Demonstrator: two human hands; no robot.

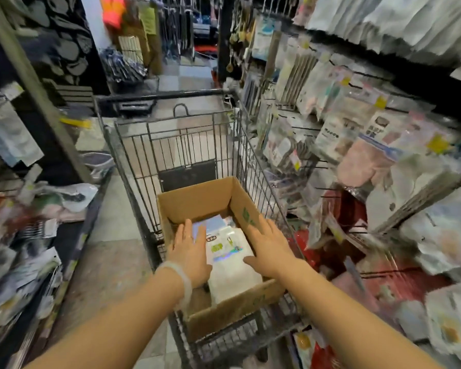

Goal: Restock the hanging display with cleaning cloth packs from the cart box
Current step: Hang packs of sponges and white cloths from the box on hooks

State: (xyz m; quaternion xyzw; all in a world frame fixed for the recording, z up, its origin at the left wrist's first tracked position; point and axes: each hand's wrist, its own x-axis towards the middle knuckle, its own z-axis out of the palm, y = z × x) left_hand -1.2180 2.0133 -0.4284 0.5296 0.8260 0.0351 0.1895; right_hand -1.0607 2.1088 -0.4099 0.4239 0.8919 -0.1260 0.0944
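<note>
From your head view, a wire cart [186,145] stands in the aisle straight ahead at twelve o'clock, and an open cardboard box [197,201] sits in its near end. Inside the box lies a stack of cleaning cloth packs [230,258], white with a printed label on top. Your left hand [190,251] reaches into the box at the stack's nine o'clock side, fingers spread flat and open, holding nothing; a pale bracelet [180,279] circles that wrist. Your right hand [268,247] is at the stack's three o'clock side, equally open and empty, palm down against the box's inner wall. The hanging display [357,134] fills the two o'clock side, crowded with packaged goods, blurred.
</note>
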